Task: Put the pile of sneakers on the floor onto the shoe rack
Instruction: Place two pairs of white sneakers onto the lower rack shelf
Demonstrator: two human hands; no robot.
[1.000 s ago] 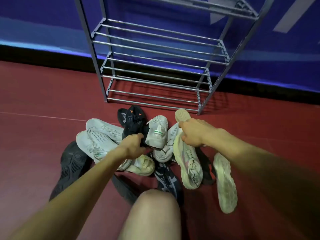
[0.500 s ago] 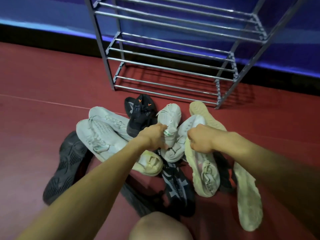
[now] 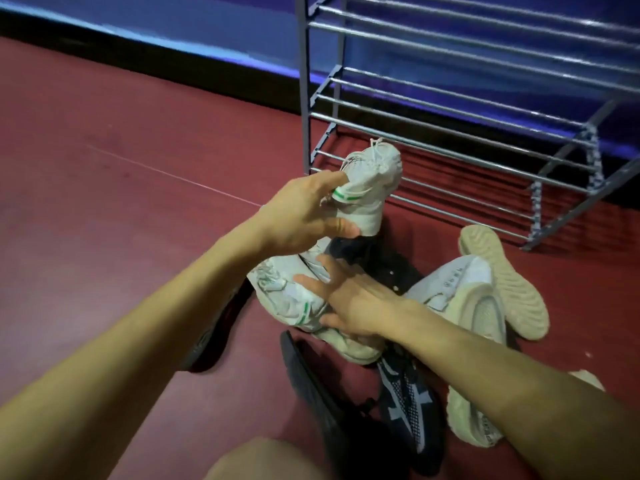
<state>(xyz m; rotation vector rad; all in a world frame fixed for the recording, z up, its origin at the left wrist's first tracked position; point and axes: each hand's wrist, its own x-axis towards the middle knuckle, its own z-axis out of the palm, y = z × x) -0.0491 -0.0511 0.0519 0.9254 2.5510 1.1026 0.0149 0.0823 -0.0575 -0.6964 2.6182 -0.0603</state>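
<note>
My left hand (image 3: 304, 213) grips a white sneaker with a green stripe (image 3: 370, 188) by its heel collar and holds it toe-up above the pile, just in front of the metal shoe rack (image 3: 450, 133). My right hand (image 3: 349, 299) reaches across with spread fingers onto a second white sneaker with green marks (image 3: 287, 299) lying in the pile. Around them lie a black sneaker (image 3: 384, 261), a cream knit sneaker (image 3: 481, 303), a sole-up cream sneaker (image 3: 505, 282), a navy patterned sneaker (image 3: 408, 400) and a dark sole-up sneaker (image 3: 318, 386).
The rack's bars carry no shoes and stand against a blue wall (image 3: 173, 26) with a black skirting. Red floor (image 3: 104, 202) stretches to the left. Another dark sneaker (image 3: 214, 337) lies under my left forearm. My knee (image 3: 270, 459) is at the bottom edge.
My left hand has lifted the green-striped white sneaker out of the pile towards the rack. My right hand let go of the cream sneaker and moved left onto the other white one. The view swung left.
</note>
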